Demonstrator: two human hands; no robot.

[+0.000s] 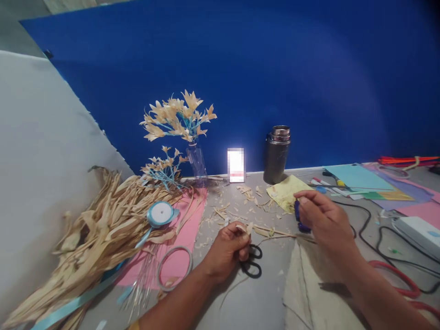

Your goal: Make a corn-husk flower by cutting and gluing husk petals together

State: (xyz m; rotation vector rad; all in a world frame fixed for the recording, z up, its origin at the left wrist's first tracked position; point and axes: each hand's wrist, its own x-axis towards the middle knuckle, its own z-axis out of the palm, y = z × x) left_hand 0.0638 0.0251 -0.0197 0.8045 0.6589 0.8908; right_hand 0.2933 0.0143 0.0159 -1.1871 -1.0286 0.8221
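My left hand is closed in a pinch on a pale dried husk petal. Black-handled scissors lie on the table just beside and partly under that hand. To the right, my right hand has its thumb and index finger drawn together; whatever sits between them is too small to make out. A dark blue object shows right beside those fingers, partly covered, and I cannot tell whether the hand touches it. Between the hands a thin dried stem lies amid husk scraps.
At left lie a heap of dried husks, a blue ribbon spool, a grey ring and pink paper. Husk flowers stand in a clear bottle. A dark flask, black cable and red-handled scissors are rightward.
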